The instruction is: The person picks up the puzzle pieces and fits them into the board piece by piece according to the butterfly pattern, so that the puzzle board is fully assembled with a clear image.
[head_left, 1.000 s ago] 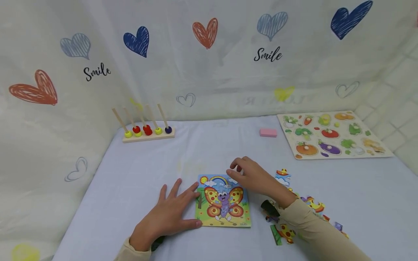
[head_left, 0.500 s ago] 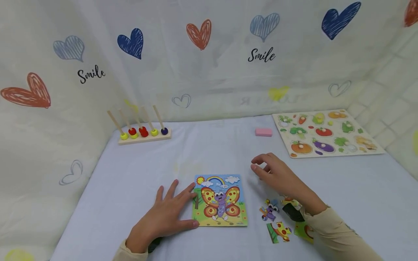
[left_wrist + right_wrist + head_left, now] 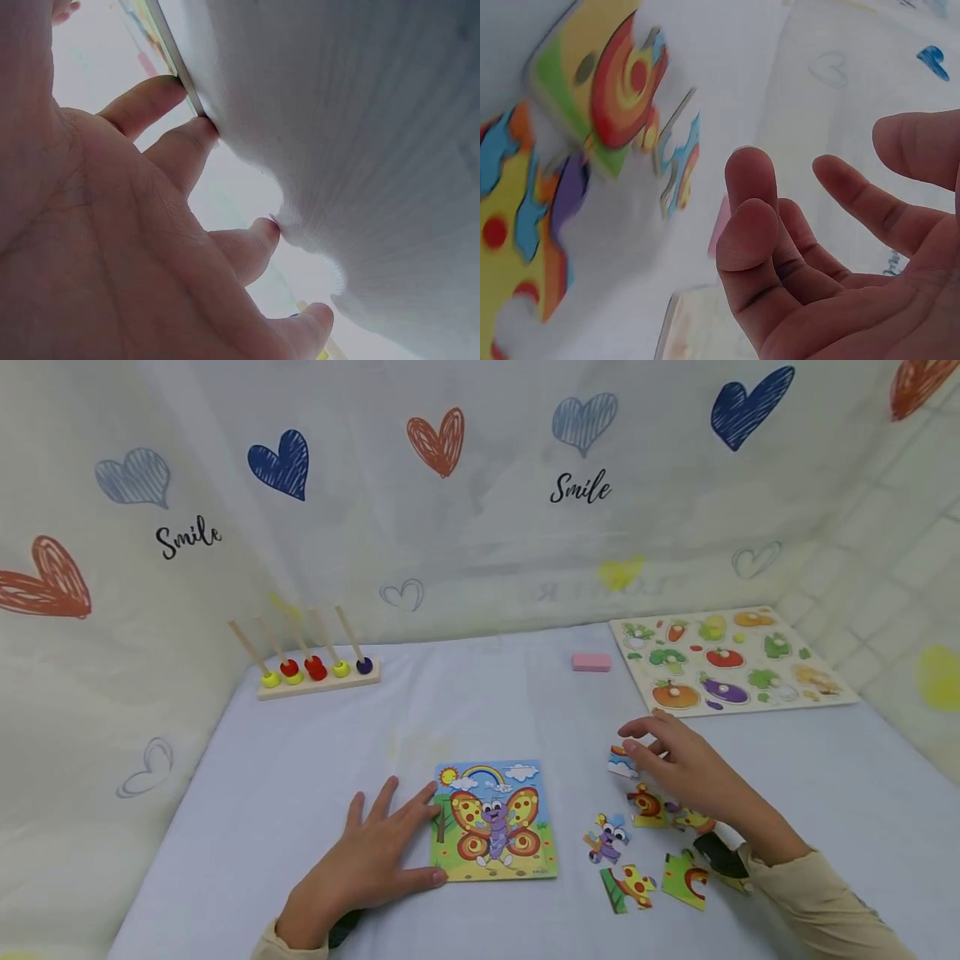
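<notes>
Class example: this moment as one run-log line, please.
left hand: touching butterfly board | right hand: empty, near cloud piece | other pieces: loose on table

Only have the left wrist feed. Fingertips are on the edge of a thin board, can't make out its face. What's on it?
Observer: Head view shows a smiling butterfly pictured on the board.

Operator: Is the other grip holding anything?

Observer: No. In the right wrist view, the right grip holds nothing.

Operator: What's nearest to it?

Observer: In the head view, a puzzle piece with a white cloud lies by its fingertips; I can't tell from there whether they touch.
</notes>
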Available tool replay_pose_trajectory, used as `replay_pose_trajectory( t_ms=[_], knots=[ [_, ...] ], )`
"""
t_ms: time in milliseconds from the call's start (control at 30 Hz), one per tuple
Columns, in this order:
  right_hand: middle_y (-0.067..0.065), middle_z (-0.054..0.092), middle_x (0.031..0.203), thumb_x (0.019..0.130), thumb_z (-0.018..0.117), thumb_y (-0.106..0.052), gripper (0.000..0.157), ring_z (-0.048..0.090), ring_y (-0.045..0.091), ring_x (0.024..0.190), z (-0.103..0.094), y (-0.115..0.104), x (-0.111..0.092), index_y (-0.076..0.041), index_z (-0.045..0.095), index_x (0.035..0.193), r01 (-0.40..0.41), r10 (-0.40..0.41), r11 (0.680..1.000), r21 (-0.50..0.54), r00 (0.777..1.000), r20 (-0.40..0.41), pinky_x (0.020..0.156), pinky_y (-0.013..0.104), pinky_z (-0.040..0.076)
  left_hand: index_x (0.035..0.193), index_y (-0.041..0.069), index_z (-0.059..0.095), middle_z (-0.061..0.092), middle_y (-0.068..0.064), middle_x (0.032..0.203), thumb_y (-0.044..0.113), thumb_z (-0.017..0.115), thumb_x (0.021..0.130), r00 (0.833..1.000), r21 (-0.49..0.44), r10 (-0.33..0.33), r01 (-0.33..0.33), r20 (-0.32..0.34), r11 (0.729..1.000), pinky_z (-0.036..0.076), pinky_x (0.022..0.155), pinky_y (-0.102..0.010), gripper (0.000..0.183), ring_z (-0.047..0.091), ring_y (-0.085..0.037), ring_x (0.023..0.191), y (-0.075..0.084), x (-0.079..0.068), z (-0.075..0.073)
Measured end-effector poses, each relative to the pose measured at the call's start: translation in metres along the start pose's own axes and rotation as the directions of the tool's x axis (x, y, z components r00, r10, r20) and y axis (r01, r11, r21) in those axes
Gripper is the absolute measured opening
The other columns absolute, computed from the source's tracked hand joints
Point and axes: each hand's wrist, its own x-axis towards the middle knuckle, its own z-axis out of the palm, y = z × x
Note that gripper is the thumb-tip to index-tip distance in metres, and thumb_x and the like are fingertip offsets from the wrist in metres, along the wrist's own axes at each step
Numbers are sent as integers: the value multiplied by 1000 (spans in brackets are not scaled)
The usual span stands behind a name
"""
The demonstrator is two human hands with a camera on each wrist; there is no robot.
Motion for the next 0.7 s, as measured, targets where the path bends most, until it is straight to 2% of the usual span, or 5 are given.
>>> replay_pose_trajectory(
  t_ms=[133, 333, 433, 533, 700],
  knots=[
    [17, 61, 136, 113, 59, -25, 31, 67, 28, 104, -5, 8, -3, -2, 67, 133, -11, 10, 999, -31, 1000, -15, 80, 36, 58, 157, 30, 53, 29, 8, 175, 67, 80, 86, 1000, -7, 4, -4, -3, 1000, -3, 119, -78, 84, 5, -42, 163, 0, -1, -1],
    [17, 62, 130, 106, 70, -14, 27, 65, 24, 97, -3, 14, 2, -2, 69, 129, 17, -19, 995, -96, 1000, -15, 75, 34, 56, 157, 29, 53, 29, 8, 175, 67, 80, 87, 1000, -26, 2, -2, -1, 1000, -4, 119, -78, 84, 4, -42, 163, -1, -3, -3],
    [18, 61, 126, 100, 76, -10, 30, 64, 26, 96, -1, 15, 7, -1, 69, 129, 41, -38, 988, -146, 999, 24, 75, 39, 56, 157, 29, 54, 29, 8, 175, 66, 81, 86, 1000, -33, -3, 3, -2, 999, -4, 119, -78, 84, 4, -42, 163, -1, -3, -3],
    [20, 58, 125, 97, 81, -12, 39, 61, 32, 103, 0, 14, 12, -1, 69, 132, 33, -18, 981, -190, 997, 78, 81, 47, 58, 157, 29, 54, 29, 8, 175, 66, 81, 86, 1000, -41, -7, 7, 5, 999, -4, 119, -78, 84, 4, -42, 163, -1, -3, -2],
    [24, 53, 128, 94, 83, -16, 50, 54, 36, 108, 3, 14, 18, -2, 67, 139, -2, 39, 973, -229, 987, 157, 84, 49, 58, 157, 30, 54, 29, 8, 175, 66, 81, 86, 1000, -51, -7, 8, 17, 999, -4, 119, -78, 84, 3, -42, 163, 1, -2, -2]
  ],
)
